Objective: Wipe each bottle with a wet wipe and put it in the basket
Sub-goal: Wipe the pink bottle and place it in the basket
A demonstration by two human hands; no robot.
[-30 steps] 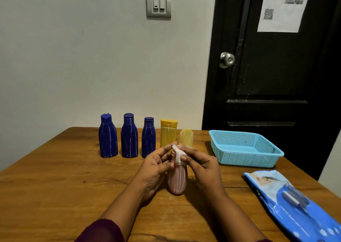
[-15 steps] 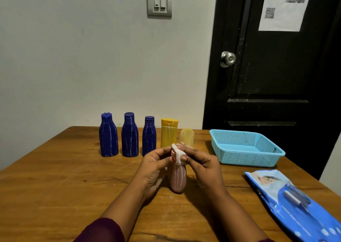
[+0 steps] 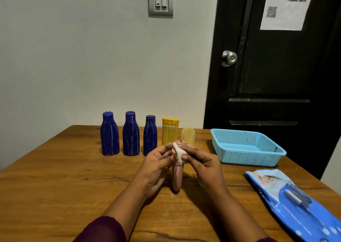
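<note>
Pink bottle mid-wipe, standing between your hands.
Your left hand grips it upright on the table for steadiness; your right hand pinches the wet wipe over its top, with the basket near on the right.

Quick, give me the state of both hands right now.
Left hand: grips the pink bottle near its top.
Right hand: pinches the wipe against the bottle's top.
</note>
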